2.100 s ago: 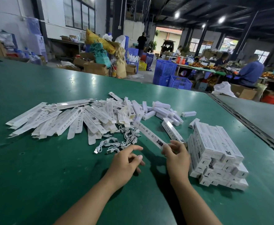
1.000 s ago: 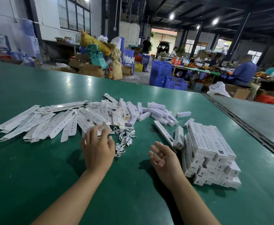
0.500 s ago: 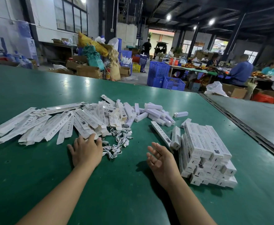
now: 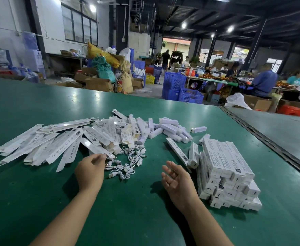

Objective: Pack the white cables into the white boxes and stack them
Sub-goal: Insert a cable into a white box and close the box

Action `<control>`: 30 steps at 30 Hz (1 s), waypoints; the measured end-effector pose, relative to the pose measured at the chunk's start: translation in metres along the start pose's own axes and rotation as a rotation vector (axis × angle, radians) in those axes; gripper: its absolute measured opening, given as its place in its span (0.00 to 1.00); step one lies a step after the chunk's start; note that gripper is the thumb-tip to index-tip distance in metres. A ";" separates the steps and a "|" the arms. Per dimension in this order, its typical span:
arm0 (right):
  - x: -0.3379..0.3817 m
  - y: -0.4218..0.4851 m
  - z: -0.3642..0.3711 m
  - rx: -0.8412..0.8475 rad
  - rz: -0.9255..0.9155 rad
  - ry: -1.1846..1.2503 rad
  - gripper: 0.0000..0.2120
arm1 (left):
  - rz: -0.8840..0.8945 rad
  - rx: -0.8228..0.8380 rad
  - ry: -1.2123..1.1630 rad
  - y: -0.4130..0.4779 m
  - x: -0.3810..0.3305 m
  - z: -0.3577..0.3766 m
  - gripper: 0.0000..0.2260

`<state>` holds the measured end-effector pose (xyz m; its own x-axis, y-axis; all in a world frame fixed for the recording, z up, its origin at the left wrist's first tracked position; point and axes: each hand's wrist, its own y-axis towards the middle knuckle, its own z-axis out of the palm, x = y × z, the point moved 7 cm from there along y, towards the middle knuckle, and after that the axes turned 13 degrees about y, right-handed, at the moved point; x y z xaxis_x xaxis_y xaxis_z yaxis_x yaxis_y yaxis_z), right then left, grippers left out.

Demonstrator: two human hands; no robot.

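Left hand [image 4: 90,172], right hand [image 4: 178,182]: bare, forearms bare up to frame edge.

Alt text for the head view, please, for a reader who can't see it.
A person's left hand reaches the near edge of a pile of flat white boxes, beside tangled white cables on a green table. The right hand is open next to a stack of closed boxes.

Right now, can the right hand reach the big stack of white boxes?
Probably yes. The right hand is open and holds nothing, and it lies just beside the stack of white boxes. Only a narrow strip of green table shows between them, with nothing in the way.
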<state>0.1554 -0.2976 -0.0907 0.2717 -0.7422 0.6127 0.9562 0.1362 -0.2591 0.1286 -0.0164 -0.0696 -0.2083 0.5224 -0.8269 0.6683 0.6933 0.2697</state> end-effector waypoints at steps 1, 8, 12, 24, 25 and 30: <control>0.000 0.000 0.000 0.002 -0.003 -0.001 0.15 | -0.034 -0.007 -0.061 -0.001 0.003 -0.002 0.06; -0.001 0.000 0.000 -0.019 0.004 0.003 0.06 | -0.108 0.134 -0.406 -0.010 0.005 0.004 0.13; 0.001 -0.002 0.000 -0.021 0.003 0.009 0.06 | -0.168 0.204 -0.452 -0.010 0.006 0.009 0.09; 0.003 -0.008 0.001 -0.029 0.000 0.019 0.06 | 0.251 0.158 0.794 0.026 0.003 0.009 0.28; 0.003 -0.007 0.001 -0.029 0.002 0.019 0.06 | 0.309 0.183 0.824 0.028 0.002 0.012 0.26; 0.000 -0.006 0.002 -0.005 -0.006 -0.014 0.07 | 0.507 0.029 0.619 0.014 -0.027 -0.002 0.12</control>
<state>0.1502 -0.2969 -0.0874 0.2678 -0.7336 0.6246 0.9571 0.1284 -0.2596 0.1425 -0.0199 -0.0424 -0.2269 0.9570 -0.1807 0.8043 0.2887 0.5194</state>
